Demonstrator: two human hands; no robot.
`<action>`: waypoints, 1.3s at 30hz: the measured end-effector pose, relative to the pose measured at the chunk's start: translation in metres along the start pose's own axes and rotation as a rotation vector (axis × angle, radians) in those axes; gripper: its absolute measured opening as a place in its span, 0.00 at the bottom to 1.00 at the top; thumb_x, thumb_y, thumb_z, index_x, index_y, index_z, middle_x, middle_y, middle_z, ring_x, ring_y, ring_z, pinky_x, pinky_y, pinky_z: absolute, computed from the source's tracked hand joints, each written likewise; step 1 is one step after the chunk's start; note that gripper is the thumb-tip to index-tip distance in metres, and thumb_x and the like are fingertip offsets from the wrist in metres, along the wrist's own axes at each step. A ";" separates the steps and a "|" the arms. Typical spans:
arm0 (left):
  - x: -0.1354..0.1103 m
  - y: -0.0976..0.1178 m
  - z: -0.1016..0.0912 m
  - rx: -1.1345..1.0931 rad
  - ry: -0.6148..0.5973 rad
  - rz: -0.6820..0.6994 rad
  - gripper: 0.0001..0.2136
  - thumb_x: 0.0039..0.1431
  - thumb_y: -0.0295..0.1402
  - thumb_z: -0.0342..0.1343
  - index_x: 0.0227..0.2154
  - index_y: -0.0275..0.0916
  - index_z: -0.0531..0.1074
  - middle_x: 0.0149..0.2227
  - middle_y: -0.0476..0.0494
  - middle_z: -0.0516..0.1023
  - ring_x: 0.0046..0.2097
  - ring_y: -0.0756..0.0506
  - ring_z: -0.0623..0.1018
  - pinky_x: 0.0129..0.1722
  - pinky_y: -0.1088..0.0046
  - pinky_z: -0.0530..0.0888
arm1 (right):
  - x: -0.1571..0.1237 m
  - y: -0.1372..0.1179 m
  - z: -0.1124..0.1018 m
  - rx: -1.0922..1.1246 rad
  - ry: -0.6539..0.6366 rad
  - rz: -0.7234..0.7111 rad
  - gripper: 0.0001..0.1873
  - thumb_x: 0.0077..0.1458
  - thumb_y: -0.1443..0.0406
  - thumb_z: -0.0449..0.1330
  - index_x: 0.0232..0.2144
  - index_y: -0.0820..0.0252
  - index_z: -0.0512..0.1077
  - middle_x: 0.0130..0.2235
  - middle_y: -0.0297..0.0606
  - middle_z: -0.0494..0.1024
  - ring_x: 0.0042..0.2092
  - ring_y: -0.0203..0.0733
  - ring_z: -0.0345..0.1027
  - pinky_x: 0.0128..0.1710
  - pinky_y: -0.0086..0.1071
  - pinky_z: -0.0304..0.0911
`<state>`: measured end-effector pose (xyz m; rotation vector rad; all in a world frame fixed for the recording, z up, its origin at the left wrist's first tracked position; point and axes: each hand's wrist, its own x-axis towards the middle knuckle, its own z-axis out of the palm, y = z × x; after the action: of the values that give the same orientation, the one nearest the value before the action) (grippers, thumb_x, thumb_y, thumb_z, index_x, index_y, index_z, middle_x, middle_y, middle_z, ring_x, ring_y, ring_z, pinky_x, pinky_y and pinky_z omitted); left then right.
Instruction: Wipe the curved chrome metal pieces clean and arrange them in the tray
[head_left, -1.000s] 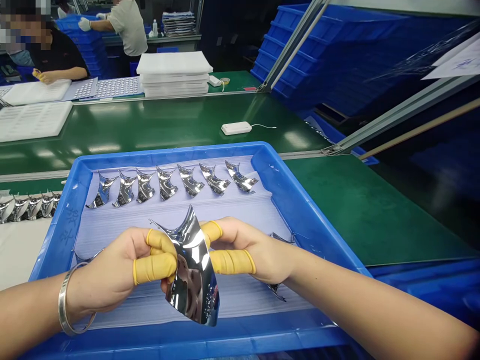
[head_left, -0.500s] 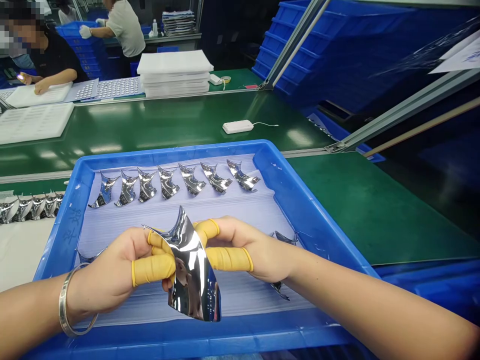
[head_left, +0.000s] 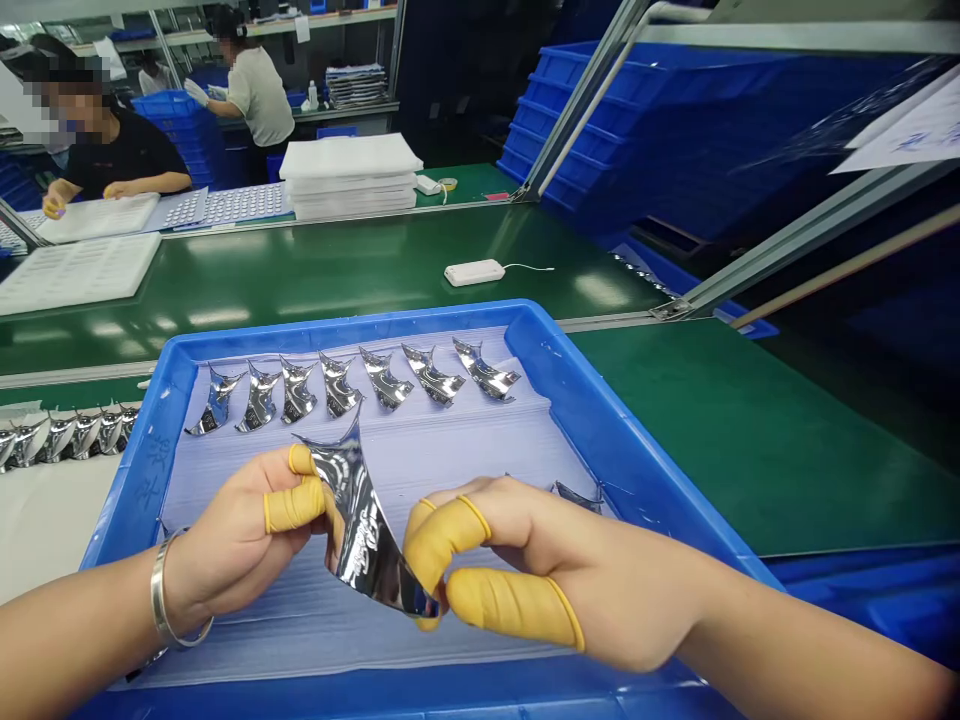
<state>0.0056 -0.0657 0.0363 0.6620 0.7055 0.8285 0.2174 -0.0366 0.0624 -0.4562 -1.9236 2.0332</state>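
our left hand [head_left: 238, 535] and our right hand [head_left: 577, 585] are both pinching, not spread, and yellow finger covers [head_left: 294, 505] are on the fingers we can see. between the two hands we hold a shiny bent metal piece [head_left: 358, 525]. its long side runs from a high point near the left hand down to a low tip near the right hand. so the left hand is nearer the top, and the right hand is nearer the bottom. nothing stands between our hands and the piece.

a metal bangle [head_left: 166, 592] sits on our left wrist. under our hands is a pale purple sheet [head_left: 322, 460] inside a blue tray [head_left: 330, 318]. seven more shiny pieces [head_left: 360, 380] lie in a row past our fingers, and one small piece [head_left: 577, 495] lies just past the right hand. more pieces [head_left: 67, 435] sit in a line left of the tray.

farther off, a white box [head_left: 474, 272] lies on a green bench [head_left: 300, 255]. a co-worker's hand [head_left: 52, 206] is near a white foam sheet [head_left: 97, 217].
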 end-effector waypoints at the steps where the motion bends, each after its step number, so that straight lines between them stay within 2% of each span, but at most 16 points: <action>1: 0.002 -0.002 0.000 -0.023 0.002 -0.026 0.08 0.50 0.32 0.58 0.24 0.31 0.69 0.22 0.45 0.71 0.23 0.52 0.69 0.24 0.78 0.68 | -0.001 -0.002 0.002 0.021 0.007 -0.003 0.15 0.59 0.61 0.52 0.33 0.71 0.68 0.33 0.47 0.71 0.35 0.39 0.65 0.37 0.36 0.63; 6: 0.010 -0.017 -0.003 -0.160 -0.012 -0.111 0.09 0.47 0.32 0.60 0.23 0.32 0.68 0.21 0.47 0.70 0.21 0.52 0.69 0.20 0.79 0.67 | -0.004 -0.002 0.010 0.124 0.019 -0.006 0.14 0.59 0.61 0.51 0.37 0.70 0.67 0.32 0.46 0.71 0.34 0.38 0.64 0.37 0.36 0.63; 11: 0.014 -0.025 -0.006 -0.172 -0.021 -0.126 0.05 0.44 0.26 0.60 0.23 0.31 0.69 0.19 0.48 0.69 0.21 0.53 0.68 0.21 0.81 0.67 | -0.005 0.001 0.009 0.148 -0.002 -0.028 0.13 0.60 0.63 0.51 0.39 0.71 0.66 0.34 0.46 0.70 0.35 0.38 0.63 0.38 0.36 0.62; 15: 0.013 -0.024 -0.006 -0.170 -0.033 -0.120 0.04 0.46 0.26 0.58 0.23 0.31 0.69 0.20 0.47 0.70 0.22 0.53 0.69 0.21 0.81 0.67 | -0.005 0.002 0.009 0.154 -0.003 -0.035 0.13 0.59 0.63 0.51 0.40 0.70 0.66 0.35 0.46 0.70 0.35 0.38 0.63 0.38 0.36 0.61; 24: 0.010 -0.018 -0.004 -0.122 -0.065 -0.069 0.09 0.49 0.34 0.57 0.24 0.32 0.68 0.22 0.44 0.72 0.21 0.49 0.70 0.20 0.75 0.69 | -0.005 0.001 0.009 0.166 0.029 -0.007 0.13 0.58 0.61 0.53 0.37 0.68 0.66 0.34 0.44 0.71 0.35 0.37 0.63 0.37 0.34 0.62; 29: 0.007 -0.014 -0.002 -0.113 -0.046 -0.021 0.10 0.48 0.34 0.59 0.23 0.32 0.68 0.21 0.47 0.69 0.23 0.51 0.69 0.23 0.78 0.68 | -0.003 0.000 0.007 0.135 0.036 -0.003 0.14 0.59 0.61 0.53 0.34 0.70 0.68 0.33 0.44 0.71 0.33 0.36 0.62 0.36 0.32 0.61; 34: 0.000 -0.008 -0.002 0.032 -0.034 0.087 0.12 0.47 0.38 0.60 0.26 0.31 0.72 0.22 0.43 0.72 0.22 0.50 0.70 0.21 0.76 0.68 | 0.000 0.005 0.003 0.107 0.098 0.040 0.12 0.59 0.62 0.53 0.34 0.69 0.69 0.33 0.40 0.69 0.35 0.35 0.62 0.38 0.30 0.60; 39: -0.007 -0.004 -0.004 0.167 -0.039 0.129 0.14 0.47 0.40 0.59 0.28 0.32 0.73 0.24 0.41 0.74 0.20 0.49 0.70 0.21 0.74 0.68 | 0.003 0.007 0.004 0.086 0.123 0.088 0.12 0.58 0.62 0.54 0.35 0.67 0.69 0.33 0.38 0.70 0.36 0.36 0.63 0.39 0.30 0.61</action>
<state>0.0007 -0.0725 0.0323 0.8792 0.7067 0.8791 0.2134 -0.0394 0.0561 -0.6397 -1.7662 2.0802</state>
